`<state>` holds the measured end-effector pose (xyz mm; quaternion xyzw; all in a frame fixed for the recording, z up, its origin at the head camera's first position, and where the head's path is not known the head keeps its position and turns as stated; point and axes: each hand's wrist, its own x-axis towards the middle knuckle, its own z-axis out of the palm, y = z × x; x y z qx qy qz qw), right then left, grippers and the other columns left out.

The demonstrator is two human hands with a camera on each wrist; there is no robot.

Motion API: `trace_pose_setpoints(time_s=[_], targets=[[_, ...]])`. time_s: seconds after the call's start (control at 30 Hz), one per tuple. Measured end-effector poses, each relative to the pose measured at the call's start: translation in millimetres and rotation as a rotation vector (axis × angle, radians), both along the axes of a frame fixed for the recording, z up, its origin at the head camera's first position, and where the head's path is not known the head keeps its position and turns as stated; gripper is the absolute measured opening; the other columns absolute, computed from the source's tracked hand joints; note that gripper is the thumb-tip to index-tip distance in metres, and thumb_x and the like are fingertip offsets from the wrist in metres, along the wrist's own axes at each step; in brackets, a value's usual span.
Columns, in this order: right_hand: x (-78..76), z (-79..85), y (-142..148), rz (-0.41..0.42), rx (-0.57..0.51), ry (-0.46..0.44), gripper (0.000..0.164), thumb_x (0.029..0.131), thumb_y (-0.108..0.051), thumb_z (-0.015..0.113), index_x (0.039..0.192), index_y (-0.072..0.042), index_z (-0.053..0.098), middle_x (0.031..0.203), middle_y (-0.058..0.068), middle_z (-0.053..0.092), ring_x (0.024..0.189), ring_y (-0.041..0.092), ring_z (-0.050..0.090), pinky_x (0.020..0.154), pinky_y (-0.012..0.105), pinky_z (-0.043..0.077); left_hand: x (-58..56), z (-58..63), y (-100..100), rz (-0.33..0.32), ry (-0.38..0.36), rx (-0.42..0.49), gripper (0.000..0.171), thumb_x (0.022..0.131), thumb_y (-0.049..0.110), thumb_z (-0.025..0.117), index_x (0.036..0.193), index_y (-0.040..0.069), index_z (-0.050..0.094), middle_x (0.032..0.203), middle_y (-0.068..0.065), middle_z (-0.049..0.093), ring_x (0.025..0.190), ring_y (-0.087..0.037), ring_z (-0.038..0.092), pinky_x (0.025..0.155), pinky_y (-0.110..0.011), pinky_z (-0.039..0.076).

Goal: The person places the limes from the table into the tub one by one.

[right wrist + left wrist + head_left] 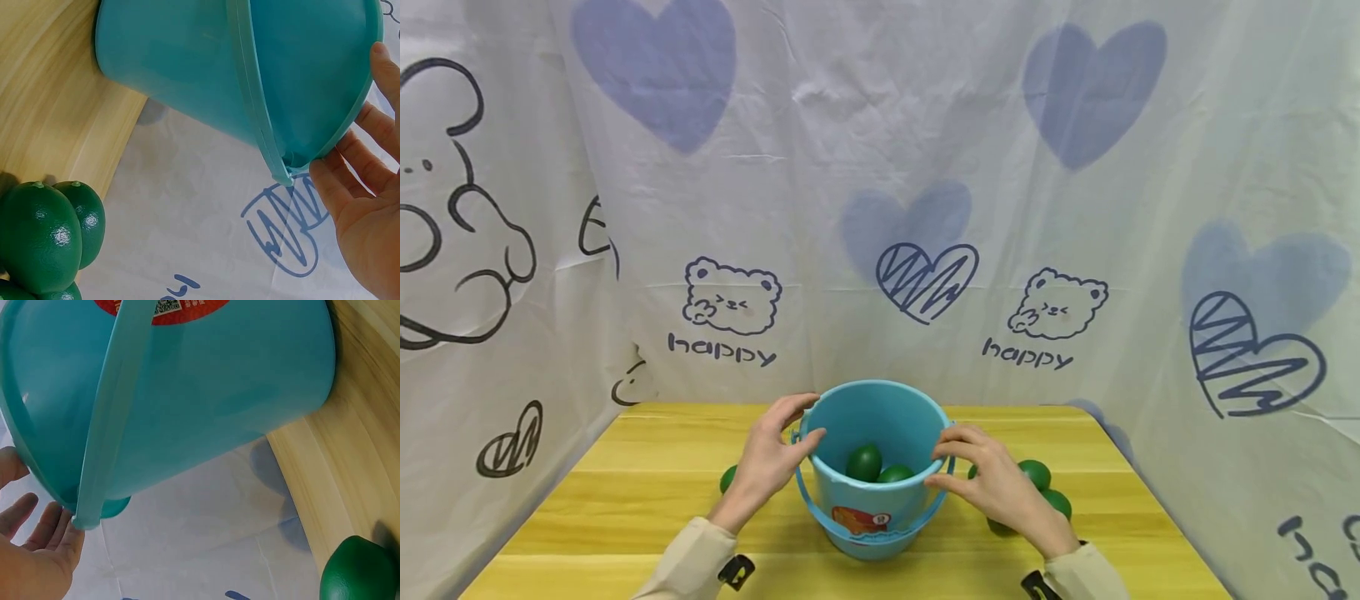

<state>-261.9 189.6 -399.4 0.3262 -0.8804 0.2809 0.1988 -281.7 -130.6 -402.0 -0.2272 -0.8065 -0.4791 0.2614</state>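
A light-blue bucket [871,508] stands upright on the wooden table, with a red-orange label on its front and its handle hanging down in front. Inside it lie glossy green oval fruits [864,462], two of them visible. My left hand [771,450] holds the left side of the bucket's rim near the handle joint, thumb over the edge. On the opposite side, my right hand [988,479] holds the rim, its fingertips on the edge beside the handle joint in the right wrist view. The bucket's far outer side is hidden.
Several green fruits [40,237] lie bunched on the table behind my right hand. Another green fruit [359,572] lies left of the bucket, partly covered by my left forearm in the head view. A printed white curtain [880,350] borders the wooden table [647,467].
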Motion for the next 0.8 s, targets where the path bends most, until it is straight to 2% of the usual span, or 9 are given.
trace_pose_setpoints(time_s=[0.1, 0.2, 0.33, 0.57, 0.8], targets=[[0.7, -0.3, 0.3, 0.002, 0.002, 0.001, 0.024, 0.082, -0.048, 0.073, 0.098, -0.029, 0.070, 0.117, -0.010, 0.062, 0.111, 0.014, 0.059, 0.092, 0.039, 0.056, 0.7, -1.5, -5.2, 0.022, -0.012, 0.026, 0.041, 0.087, 0.007, 0.074, 0.126, 0.006, 0.062, 0.126, -0.013, 0.063, 0.119, -0.029, 0.060, 0.103, -0.041, 0.050], [1.1, -0.9, 0.3, 0.002, 0.002, 0.003, 0.024, 0.083, -0.048, 0.072, 0.098, -0.029, 0.070, 0.117, -0.010, 0.062, 0.111, 0.014, 0.059, 0.092, 0.039, 0.056, 2.3, -3.6, -12.4, 0.046, -0.053, 0.055, 0.039, 0.089, 0.012, 0.073, 0.126, 0.008, 0.062, 0.128, -0.012, 0.062, 0.121, -0.030, 0.059, 0.104, -0.042, 0.049], [1.2, -1.4, 0.0, 0.001, -0.001, -0.001, 0.024, 0.083, -0.048, 0.072, 0.098, -0.030, 0.070, 0.117, -0.011, 0.062, 0.111, 0.013, 0.059, 0.092, 0.039, 0.056, 5.4, -8.5, -23.6, 0.071, -0.106, 0.071, 0.039, 0.091, 0.016, 0.071, 0.127, 0.006, 0.062, 0.130, -0.014, 0.062, 0.122, -0.032, 0.059, 0.105, -0.043, 0.048], [1.7, -0.6, -1.7, 0.001, 0.000, -0.012, 0.025, 0.083, -0.050, 0.071, 0.098, -0.030, 0.070, 0.117, -0.010, 0.062, 0.111, 0.013, 0.059, 0.092, 0.039, 0.056, 9.0, -18.2, -41.9, 0.113, -0.190, 0.056, 0.039, 0.093, 0.018, 0.069, 0.129, 0.005, 0.060, 0.130, -0.019, 0.062, 0.117, -0.035, 0.062, 0.100, -0.046, 0.052], [3.3, 3.8, -0.7, -0.010, 0.007, -0.026, 0.028, 0.083, -0.051, 0.071, 0.098, -0.027, 0.071, 0.118, -0.010, 0.062, 0.112, 0.014, 0.059, 0.094, 0.039, 0.056, 2.5, -26.8, -63.3, 0.165, -0.314, -0.002, 0.044, 0.095, 0.023, 0.067, 0.133, 0.003, 0.057, 0.132, -0.019, 0.061, 0.121, -0.034, 0.059, 0.102, -0.046, 0.051]])
